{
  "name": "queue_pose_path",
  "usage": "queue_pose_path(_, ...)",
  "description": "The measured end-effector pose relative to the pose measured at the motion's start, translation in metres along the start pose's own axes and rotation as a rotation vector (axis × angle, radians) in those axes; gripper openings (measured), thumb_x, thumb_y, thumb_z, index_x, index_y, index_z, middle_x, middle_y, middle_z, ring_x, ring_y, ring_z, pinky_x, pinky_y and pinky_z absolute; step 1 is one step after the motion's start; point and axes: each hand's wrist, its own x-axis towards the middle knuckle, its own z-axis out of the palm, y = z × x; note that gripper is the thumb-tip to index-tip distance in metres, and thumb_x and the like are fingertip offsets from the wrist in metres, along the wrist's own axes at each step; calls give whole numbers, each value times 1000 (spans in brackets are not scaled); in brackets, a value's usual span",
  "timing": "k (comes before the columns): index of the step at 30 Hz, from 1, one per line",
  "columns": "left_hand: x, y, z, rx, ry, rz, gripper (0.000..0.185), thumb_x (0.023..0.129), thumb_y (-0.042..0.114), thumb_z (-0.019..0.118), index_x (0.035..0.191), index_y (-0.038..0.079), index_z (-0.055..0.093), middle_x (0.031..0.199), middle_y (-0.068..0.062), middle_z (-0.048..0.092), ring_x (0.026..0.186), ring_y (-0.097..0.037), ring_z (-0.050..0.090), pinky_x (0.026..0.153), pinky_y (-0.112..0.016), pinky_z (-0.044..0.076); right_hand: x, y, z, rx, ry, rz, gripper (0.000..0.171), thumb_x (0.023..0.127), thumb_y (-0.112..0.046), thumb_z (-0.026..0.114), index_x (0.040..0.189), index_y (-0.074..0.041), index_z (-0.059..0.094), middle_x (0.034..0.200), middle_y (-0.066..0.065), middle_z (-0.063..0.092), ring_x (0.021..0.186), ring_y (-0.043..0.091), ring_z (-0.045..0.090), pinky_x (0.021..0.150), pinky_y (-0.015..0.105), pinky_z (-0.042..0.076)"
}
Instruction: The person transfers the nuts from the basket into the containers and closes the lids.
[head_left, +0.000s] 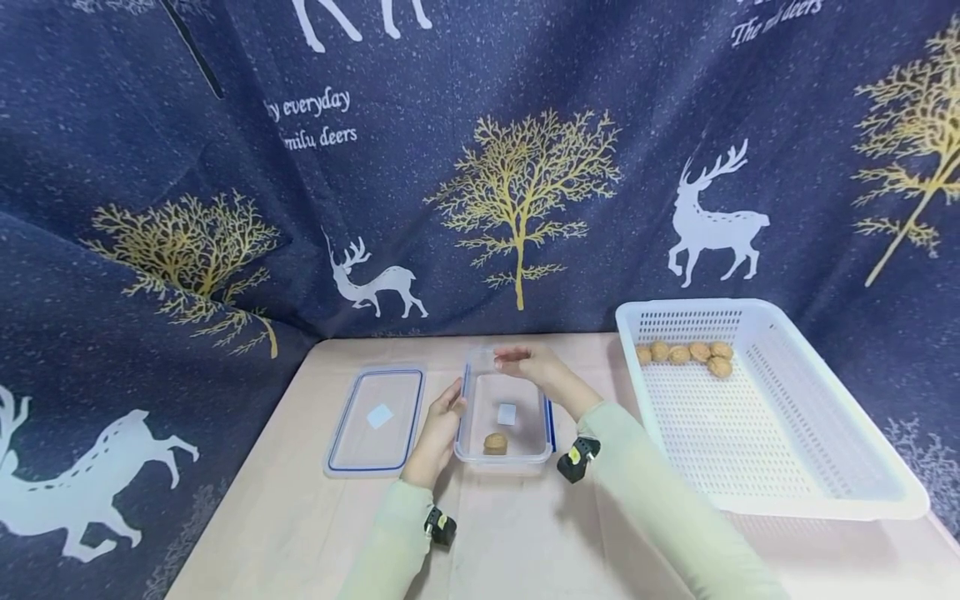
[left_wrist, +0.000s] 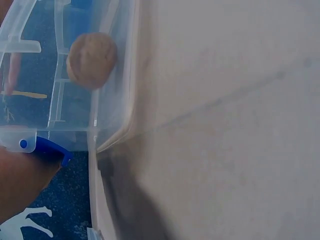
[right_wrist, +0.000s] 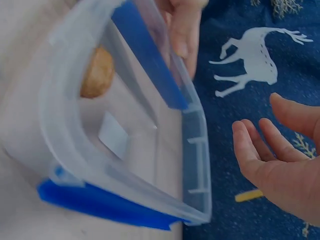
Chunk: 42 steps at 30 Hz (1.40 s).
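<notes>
Clear plastic forms the container [head_left: 504, 417] we find standing at the middle of the pale surface [head_left: 300, 533], with blue clasps on its sides. One walnut [head_left: 495, 443] lies inside it, at the near end, close to the wall; a small white label shows on the floor of the container beyond the nut. Our left hand [head_left: 442, 421] rests against the left wall of the container with fingers straight and relaxed, gripping nothing. Our right hand [head_left: 528, 364] hovers over the far rim, palm open, fingers extended and empty; the right wrist view shows it [right_wrist: 277, 165] just clear of the rim. A matching lid [head_left: 377, 421] lies flat to the left of the container, just beside the left hand. A white basket [head_left: 757, 417] stands to the right, with several walnuts [head_left: 686, 354] gathered along its far wall.
</notes>
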Motion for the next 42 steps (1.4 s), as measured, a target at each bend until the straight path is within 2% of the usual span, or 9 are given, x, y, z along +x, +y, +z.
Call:
queue_pose_path(6, -1, -1, -1, 2, 13, -12, 50, 102, 6, 38, 150, 0, 26, 156, -21, 20, 144, -39, 16, 118, -51, 13, 2, -13, -21, -2, 23, -42, 41, 91, -11, 65, 129, 3, 57, 126, 18, 61, 120, 32, 55, 106, 42, 43)
queue_pose_path(18, -1, 2, 1, 22, 19, -17, 50, 101, 6, 39, 150, 1, 27, 156, -21, 21, 144, -38, 17, 118, -49, 14, 5, -29, -74, -38, 87, -89, 42, 94, -16, 63, 133, -3, 54, 134, 16, 56, 124, 30, 52, 109, 43, 40)
queue_pose_path(21, -1, 3, 1, 25, 16, -13, 50, 101, 6, 38, 150, 1, 27, 156, -21, 20, 144, -38, 16, 118, -49, 14, 4, -29, -85, -45, 116, -87, 42, 94, -17, 63, 133, -4, 55, 135, 15, 56, 125, 30, 51, 109, 43, 40)
queue_pose_path(27, 0, 1, 0, 31, 13, -24, 50, 102, 7, 38, 150, 3, 27, 157, -20, 21, 144, -38, 18, 118, -49, 16, 4, -21, -108, -66, 175, -140, 44, 94, -16, 63, 133, 1, 54, 134, 18, 56, 124, 32, 52, 109, 42, 40)
queue_pose_path(30, 1, -1, 0, 33, 14, -29, 50, 102, 8, 38, 150, 3, 27, 157, -19, 21, 144, -38, 18, 118, -49, 16, 3, -16, -120, -44, 193, -153, 46, 93, -18, 64, 134, 2, 52, 135, 18, 55, 124, 31, 52, 110, 40, 39)
queue_pose_path(32, 2, -2, 0, 30, 11, -26, 50, 102, 8, 38, 150, 3, 27, 157, -19, 20, 144, -38, 17, 118, -49, 15, 2, -14, -128, -24, 206, -164, 48, 93, -18, 64, 134, 3, 51, 135, 19, 54, 123, 28, 54, 110, 38, 38)
queue_pose_path(35, -1, 2, 0, 19, 3, -27, 50, 102, 6, 37, 150, 2, 26, 157, -20, 19, 144, -38, 15, 118, -50, 14, -1, -10, -139, -12, 235, -178, 50, 94, -19, 64, 135, 4, 49, 134, 20, 55, 112, 13, 60, 110, 36, 39)
queue_pose_path(39, -2, 4, 0, 11, -7, -24, 51, 101, 4, 36, 150, 0, 24, 157, -22, 17, 144, -40, 13, 118, -51, 13, -5, -5, -155, -48, 277, -187, 52, 94, -23, 64, 135, 3, 50, 132, 16, 58, 97, -4, 59, 106, 31, 43)
queue_pose_path(42, 0, 1, -1, 12, -2, -21, 50, 102, 5, 36, 150, 1, 24, 157, -22, 17, 144, -39, 13, 118, -51, 12, -8, -1, -167, -71, 301, -188, 53, 93, -26, 65, 135, 3, 50, 130, 13, 60, 95, -6, 58, 99, 22, 47)
